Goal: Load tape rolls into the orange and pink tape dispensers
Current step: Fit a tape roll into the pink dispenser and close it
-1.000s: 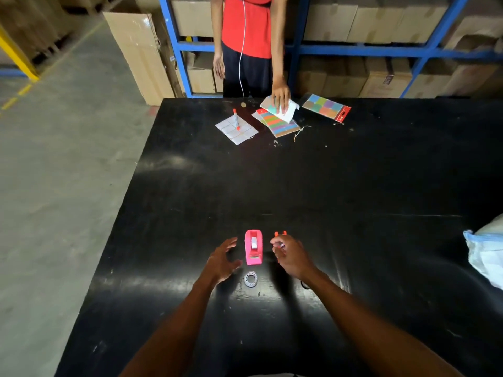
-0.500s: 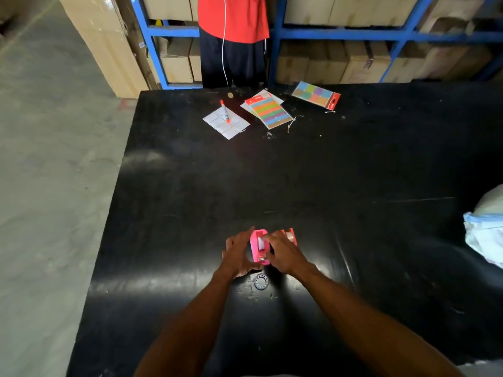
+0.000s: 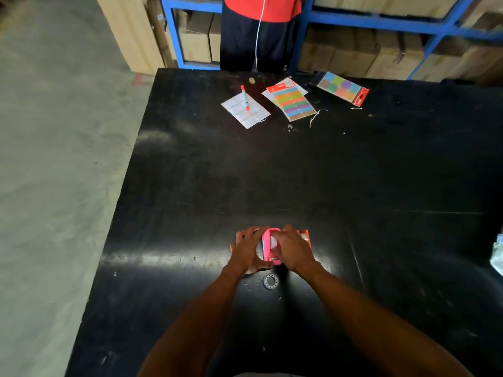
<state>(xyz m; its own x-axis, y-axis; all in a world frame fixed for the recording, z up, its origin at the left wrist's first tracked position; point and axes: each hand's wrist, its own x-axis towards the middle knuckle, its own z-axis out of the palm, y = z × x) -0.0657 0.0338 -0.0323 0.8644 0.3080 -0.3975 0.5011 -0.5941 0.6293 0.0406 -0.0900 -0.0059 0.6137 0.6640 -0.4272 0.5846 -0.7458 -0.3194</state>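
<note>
The pink tape dispenser [image 3: 268, 246] stands on the black table [image 3: 272, 172] near its front edge, with a white roll showing in its middle. My left hand [image 3: 246, 250] grips its left side and my right hand [image 3: 292, 247] covers its right side and top. The orange tape dispenser [image 3: 305, 236] sits just right of it, mostly hidden behind my right hand. A small clear tape roll [image 3: 270, 281] lies flat on the table just in front of the pink dispenser, between my wrists.
At the far edge lie a white label sheet [image 3: 245, 111] with a red pen [image 3: 245, 97], and two packs of coloured stickers [image 3: 292, 103] [image 3: 341, 87]. A person in a red top [image 3: 261, 28] stands behind the table. A white bag [image 3: 497, 254] is at the right edge.
Both hands have closed in from either side onto the pink dispenser. The person at the far side has taken their hand off the papers. The view has tilted down.
</note>
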